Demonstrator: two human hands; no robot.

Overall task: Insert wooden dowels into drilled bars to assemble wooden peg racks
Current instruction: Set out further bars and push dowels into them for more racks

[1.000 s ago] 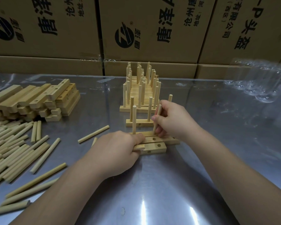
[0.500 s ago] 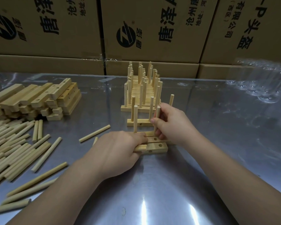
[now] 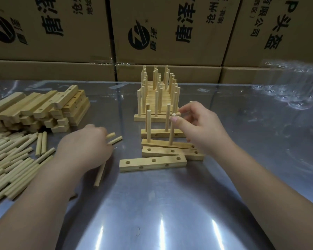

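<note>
My right hand [image 3: 202, 130] pinches the top of an upright dowel [image 3: 171, 134] that stands in a drilled bar [image 3: 163, 143]; another dowel [image 3: 148, 127] stands at that bar's left end. A second bar [image 3: 172, 152] lies just in front of it. Nearest me, a bar [image 3: 152, 163] lies flat with its holes bare. Behind them a bar [image 3: 163, 133] carries upright dowels, and a row of finished peg racks [image 3: 157, 98] runs to the back. My left hand [image 3: 83, 148] hovers left of the bars, fingers curled over loose dowels [image 3: 116, 140]; one tip pokes out past its fingers.
A stack of drilled bars [image 3: 40, 109] sits at the left, with a pile of loose dowels [image 3: 7, 159] in front of it. Cardboard cartons [image 3: 170, 33] wall off the back of the shiny metal table [image 3: 152, 213]. Clear plastic packaging [image 3: 287, 91] lies at the right.
My left hand has left the front bars and moved left to the loose dowels. My right hand has slid up to the top of the upright dowel.
</note>
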